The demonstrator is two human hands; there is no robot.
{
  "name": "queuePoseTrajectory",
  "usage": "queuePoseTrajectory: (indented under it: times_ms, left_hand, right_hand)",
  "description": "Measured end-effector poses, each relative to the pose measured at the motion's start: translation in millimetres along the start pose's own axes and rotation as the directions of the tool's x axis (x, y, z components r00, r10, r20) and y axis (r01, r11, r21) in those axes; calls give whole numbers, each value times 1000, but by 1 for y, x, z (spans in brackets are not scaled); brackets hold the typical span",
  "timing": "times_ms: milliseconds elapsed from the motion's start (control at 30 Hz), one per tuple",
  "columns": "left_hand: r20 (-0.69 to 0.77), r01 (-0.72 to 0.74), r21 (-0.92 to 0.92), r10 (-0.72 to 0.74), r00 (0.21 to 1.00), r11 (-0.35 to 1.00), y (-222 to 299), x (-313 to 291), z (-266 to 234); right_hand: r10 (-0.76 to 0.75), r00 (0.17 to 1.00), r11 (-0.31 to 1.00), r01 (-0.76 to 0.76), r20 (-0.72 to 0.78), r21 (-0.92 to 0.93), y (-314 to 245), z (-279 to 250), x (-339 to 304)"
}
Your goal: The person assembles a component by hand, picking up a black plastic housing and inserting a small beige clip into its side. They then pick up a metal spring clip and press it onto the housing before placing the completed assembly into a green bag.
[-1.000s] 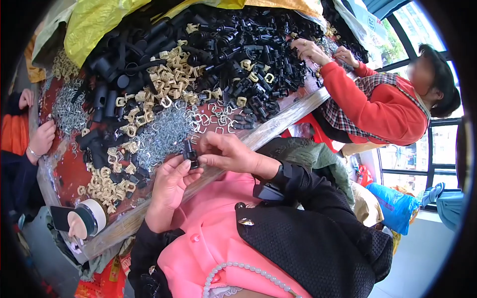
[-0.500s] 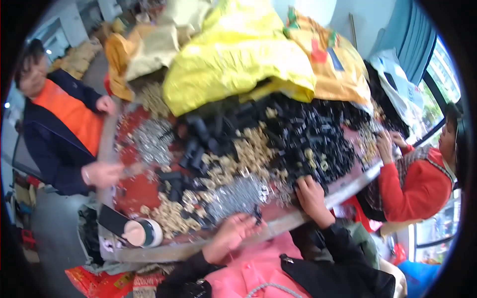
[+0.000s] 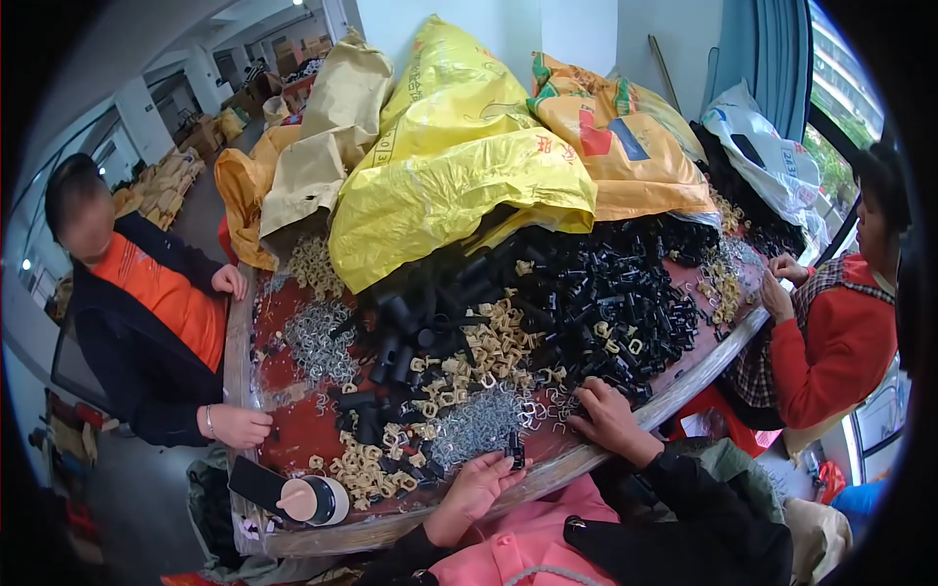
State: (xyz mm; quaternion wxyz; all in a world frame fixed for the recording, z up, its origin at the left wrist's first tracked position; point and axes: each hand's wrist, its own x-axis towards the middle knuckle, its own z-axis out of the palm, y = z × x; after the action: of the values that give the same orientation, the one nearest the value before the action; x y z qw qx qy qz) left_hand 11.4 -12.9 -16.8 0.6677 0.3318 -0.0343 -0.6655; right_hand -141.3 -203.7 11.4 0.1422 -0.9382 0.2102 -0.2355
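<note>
My left hand is closed at the table's front edge, pinching a small black plastic clip upright between thumb and fingers. To its right, my right hand reaches over the edge of the parts, thumb apart from the bent fingers. Nothing shows between them, though the fingertips are partly hidden. Near those fingertips are loose metal rings and a wide heap of black plastic parts. A mound of small silver metal pieces lies just beyond my left hand.
Beige plastic rings lie front left, near a lidded cup and a dark flat object. Large yellow and orange sacks stand at the back. One person stands left; another works at right.
The view has shifted and sharpened. My left hand still holds the black clip, now turned more upright. My right hand stays by the heap. The left person's hand has dropped to the table edge.
</note>
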Motion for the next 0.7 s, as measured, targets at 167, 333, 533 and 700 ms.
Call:
queuePoseTrajectory:
  times_ms: [167, 333, 533, 700]
  left_hand:
    - [-23, 5, 16, -5, 1000, 1000, -2, 0, 2]
    - [-16, -26, 3, 26, 1000, 1000, -4, -2, 5]
    - [-21, -93, 3, 93, 995, 996, -6, 3, 11]
    - [5, -55, 6, 55, 998, 998, -6, 10, 13]
  right_hand:
    - [-82, 991, 995, 87, 108, -43, 12, 17, -6]
    - [-107, 982, 994, 104, 158, 28, 13, 19, -5]
    - [46, 990, 998, -51, -134, -35, 5, -4, 6]
    - [3, 999, 948, -15, -40, -318, 39, 12, -6]
